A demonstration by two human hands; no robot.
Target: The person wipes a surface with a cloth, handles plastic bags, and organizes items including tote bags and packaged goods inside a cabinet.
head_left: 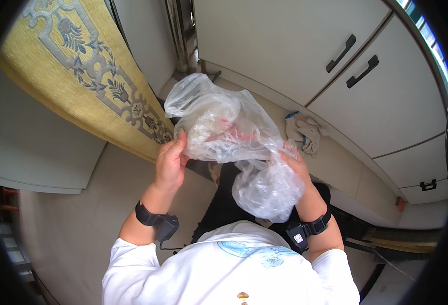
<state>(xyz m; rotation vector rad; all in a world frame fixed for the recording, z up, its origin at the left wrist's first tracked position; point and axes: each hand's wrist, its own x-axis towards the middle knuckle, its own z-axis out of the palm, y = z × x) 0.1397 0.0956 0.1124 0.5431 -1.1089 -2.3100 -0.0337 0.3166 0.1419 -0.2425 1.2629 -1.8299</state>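
Note:
A clear plastic bag (254,122) is stretched between my two hands, with crumpled whitish plastic and some red showing through it. My left hand (171,158) pinches its left edge, thumb on top. At the other side my right hand (293,162) is closed round the bag's gathered right end; plastic partly covers those fingers. A bunched clear plastic bundle (268,190) hangs below, against the right hand. Whether it is a separate bag or part of the same one, I cannot tell.
A yellow patterned curtain (97,66) hangs close by on the left. White cabinets (285,40) with black handles stand ahead and to the right. Pale work gloves (305,133) lie on the ledge beyond my right hand. My legs in black trousers (219,203) are below the bag.

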